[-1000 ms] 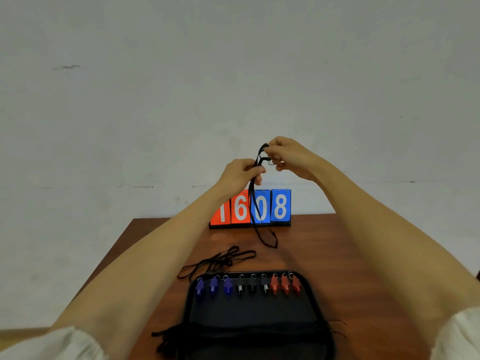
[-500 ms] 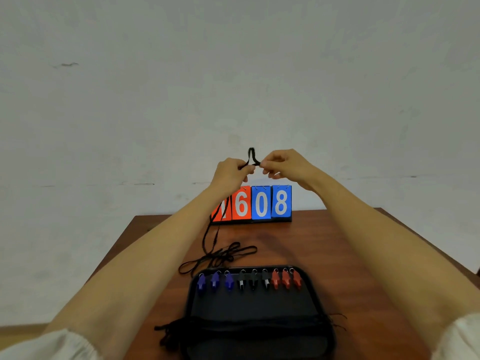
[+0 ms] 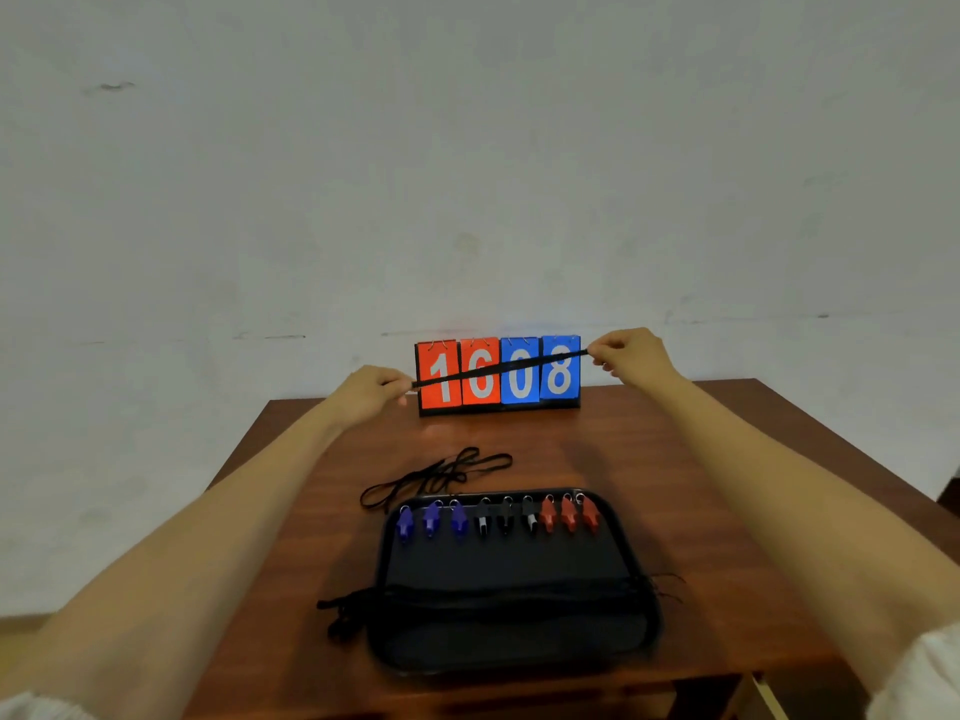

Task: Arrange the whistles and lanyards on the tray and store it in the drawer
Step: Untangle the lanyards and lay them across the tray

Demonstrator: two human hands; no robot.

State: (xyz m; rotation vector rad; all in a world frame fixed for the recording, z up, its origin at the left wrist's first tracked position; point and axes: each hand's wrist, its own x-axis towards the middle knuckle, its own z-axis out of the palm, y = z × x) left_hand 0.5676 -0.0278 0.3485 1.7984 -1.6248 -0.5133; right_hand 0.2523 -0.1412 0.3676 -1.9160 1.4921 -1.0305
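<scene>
Lanyard [image 3: 498,367] stretched taut (slanting upward rightward) between pinching fingers of left hand [image 3: 366,394] and right hand [image 3: 631,358].

Wood table [image 3: 675,485] w/ black tray [image 3: 519,636], loose lanyards [image 3: 436,475], flip scoreboard [image 3: 498,374].

Four white digits are the only readable marks, and they stand on the flip scoreboard [image 3: 498,407] at the far edge of the table [image 3: 675,459]. The two red cards [image 3: 480,392] on the left carry 1 and 6, and the two blue cards [image 3: 519,389] on the right carry 0 and 8, so the board reads 1608. A taut black lanyard [image 3: 483,370] crosses in front of all four digits, hiding a thin slanted strip of each, yet every digit is legible
</scene>
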